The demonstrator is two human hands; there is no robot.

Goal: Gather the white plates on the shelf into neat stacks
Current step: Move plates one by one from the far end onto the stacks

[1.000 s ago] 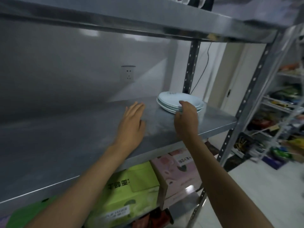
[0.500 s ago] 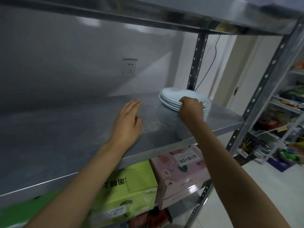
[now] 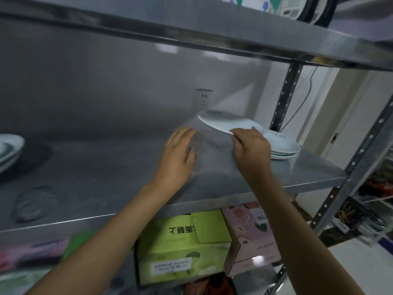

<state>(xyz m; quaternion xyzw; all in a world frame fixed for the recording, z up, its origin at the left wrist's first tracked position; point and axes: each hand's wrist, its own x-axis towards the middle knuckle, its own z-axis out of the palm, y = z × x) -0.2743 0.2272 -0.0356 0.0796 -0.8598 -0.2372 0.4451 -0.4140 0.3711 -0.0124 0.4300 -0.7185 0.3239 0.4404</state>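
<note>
A stack of white plates (image 3: 284, 146) sits at the right end of the steel shelf (image 3: 106, 177). My right hand (image 3: 251, 147) grips the near rim of the top white plate (image 3: 223, 122), which is lifted and tilted off the stack toward the left. My left hand (image 3: 178, 154) hovers flat and open over the shelf, just left of the lifted plate, holding nothing. Another stack of white plates (image 3: 8, 150) shows at the far left edge of the shelf, partly cut off.
An upper shelf (image 3: 212, 33) hangs close overhead. Perforated uprights (image 3: 285, 92) stand at the right. A wall socket (image 3: 203, 99) is behind. Green (image 3: 182, 248) and pink (image 3: 253, 228) cartons fill the shelf below. A second rack (image 3: 374, 209) stands to the right.
My right hand has lifted the top plate off the right stack and tilted it leftward. The view swung left, bringing the left plate stack into sight. My left hand stayed open over the shelf.
</note>
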